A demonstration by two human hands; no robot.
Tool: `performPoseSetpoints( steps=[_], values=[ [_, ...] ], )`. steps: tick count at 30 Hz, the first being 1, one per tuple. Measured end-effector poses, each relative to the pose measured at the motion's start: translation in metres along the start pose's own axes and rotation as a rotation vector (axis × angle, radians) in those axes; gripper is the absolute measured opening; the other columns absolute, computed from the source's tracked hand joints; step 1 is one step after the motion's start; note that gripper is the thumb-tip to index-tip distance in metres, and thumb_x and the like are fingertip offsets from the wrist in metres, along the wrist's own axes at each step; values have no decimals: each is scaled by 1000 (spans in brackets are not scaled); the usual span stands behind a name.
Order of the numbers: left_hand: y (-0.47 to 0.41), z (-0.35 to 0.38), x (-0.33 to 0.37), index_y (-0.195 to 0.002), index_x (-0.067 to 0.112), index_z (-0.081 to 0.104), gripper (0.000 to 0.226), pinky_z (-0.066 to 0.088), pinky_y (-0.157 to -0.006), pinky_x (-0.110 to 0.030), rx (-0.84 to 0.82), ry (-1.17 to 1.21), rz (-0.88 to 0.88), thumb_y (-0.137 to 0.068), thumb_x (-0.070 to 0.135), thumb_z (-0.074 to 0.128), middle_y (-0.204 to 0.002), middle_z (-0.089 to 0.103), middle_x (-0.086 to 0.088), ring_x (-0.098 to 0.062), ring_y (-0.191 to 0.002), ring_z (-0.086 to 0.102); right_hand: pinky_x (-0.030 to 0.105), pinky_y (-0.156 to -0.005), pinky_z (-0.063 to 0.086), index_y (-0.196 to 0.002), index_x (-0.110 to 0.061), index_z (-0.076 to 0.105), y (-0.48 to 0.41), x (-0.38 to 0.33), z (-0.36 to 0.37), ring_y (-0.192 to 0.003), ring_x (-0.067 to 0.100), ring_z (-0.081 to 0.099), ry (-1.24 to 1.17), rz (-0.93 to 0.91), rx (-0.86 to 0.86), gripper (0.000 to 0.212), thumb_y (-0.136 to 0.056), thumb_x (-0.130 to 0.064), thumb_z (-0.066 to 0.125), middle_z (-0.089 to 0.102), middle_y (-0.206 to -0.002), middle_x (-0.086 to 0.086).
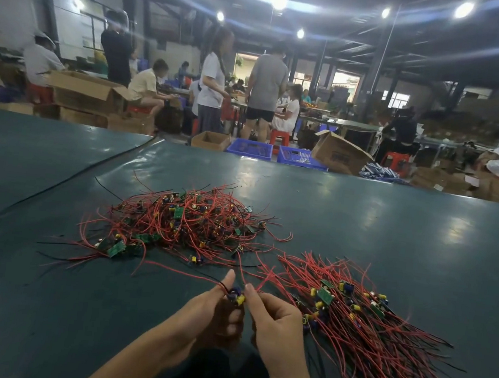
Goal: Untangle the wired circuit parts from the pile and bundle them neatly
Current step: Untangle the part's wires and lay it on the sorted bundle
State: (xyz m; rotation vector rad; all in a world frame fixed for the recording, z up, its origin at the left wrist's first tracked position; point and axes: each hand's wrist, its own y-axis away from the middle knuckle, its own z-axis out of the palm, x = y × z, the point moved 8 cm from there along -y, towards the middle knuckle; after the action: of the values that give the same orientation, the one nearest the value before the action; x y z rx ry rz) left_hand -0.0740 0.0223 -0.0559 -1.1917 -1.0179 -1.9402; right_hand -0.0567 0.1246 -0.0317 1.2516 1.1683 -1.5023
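A tangled pile (188, 225) of small green circuit boards with red and black wires lies on the dark green table (393, 224), ahead of me. To the right lies a sorted bundle (360, 322) with its wires roughly aligned. Between my hands sits one circuit part (236, 296) with blue and yellow components. My left hand (213, 306) pinches it from the left and my right hand (273, 319) pinches it from the right. Its red wires run up and left toward the pile.
A seam in the table covering (89, 167) runs diagonally at the left. Beyond the far table edge stand cardboard boxes (338, 152), blue crates (249, 149), red stools and several people at other tables.
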Motion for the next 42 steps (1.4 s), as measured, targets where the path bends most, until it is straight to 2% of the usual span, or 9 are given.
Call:
performPoseSetpoints(
  steps=[5,8,13,18,22,27,35,38,42],
  values=[
    [-4,-4,-4,-64,11,72,50,48,-58,-27,32,-10,10,-99,33,43,-70,65,-9,-17,-58,59,16,-54,49,-54,-17,72,0,1,-10,-53,8,60,11,10,117,39,-92,-21,64,67,-56,0],
    [-4,0,1,-78,11,68,14,48,-56,-25,-23,-197,69,-87,16,60,-72,68,-8,-17,-62,62,21,-59,54,-64,-13,76,-1,2,-17,-62,17,68,-3,23,157,33,-93,-22,64,72,-66,6],
    [-2,3,12,-78,12,70,40,49,-58,-24,63,-226,237,-78,52,68,-71,68,-12,-19,-62,63,19,-52,49,-63,-10,76,0,-6,-11,-53,8,60,35,-70,117,31,-92,-14,65,69,-58,6],
    [-1,-11,24,-59,18,73,43,48,-55,-22,214,-225,338,-76,53,57,-63,67,-7,-16,-57,62,37,-64,52,-66,-15,76,-2,6,-16,-62,21,59,-22,10,193,27,-91,-22,68,68,-64,12],
    [7,-8,37,-57,17,70,50,47,-56,-23,191,-282,430,-75,61,53,-60,64,-6,-15,-54,58,19,-38,32,-71,-14,78,-6,17,-50,-38,4,34,-245,138,425,20,-87,-24,71,49,-46,-8],
    [6,-16,37,-57,18,71,51,48,-58,-25,211,-247,412,-71,64,55,-61,63,-6,-15,-55,58,16,-34,24,-78,-14,77,-8,18,-76,-36,2,25,-413,115,565,15,-90,-19,69,43,-45,-11],
    [5,-19,32,-57,16,71,51,48,-53,-22,236,-143,365,-75,60,53,-60,64,-8,-16,-54,59,20,-38,32,-73,-14,76,-7,19,-40,-41,9,34,-309,173,312,32,-72,-46,72,46,-53,-3],
    [4,-14,29,-57,14,71,52,49,-54,-22,207,-169,347,-72,62,55,-61,66,-10,-17,-53,60,42,-70,58,-74,-10,78,-2,16,-11,-69,44,61,-153,168,156,35,-74,-45,73,67,-70,22],
    [2,-3,24,-78,13,77,45,49,-55,-19,137,-186,317,-79,53,56,-65,70,-7,-14,-58,66,35,-73,61,-65,-19,79,1,8,1,-76,29,73,-112,89,129,26,-79,-37,67,75,-71,10]
  ],
)
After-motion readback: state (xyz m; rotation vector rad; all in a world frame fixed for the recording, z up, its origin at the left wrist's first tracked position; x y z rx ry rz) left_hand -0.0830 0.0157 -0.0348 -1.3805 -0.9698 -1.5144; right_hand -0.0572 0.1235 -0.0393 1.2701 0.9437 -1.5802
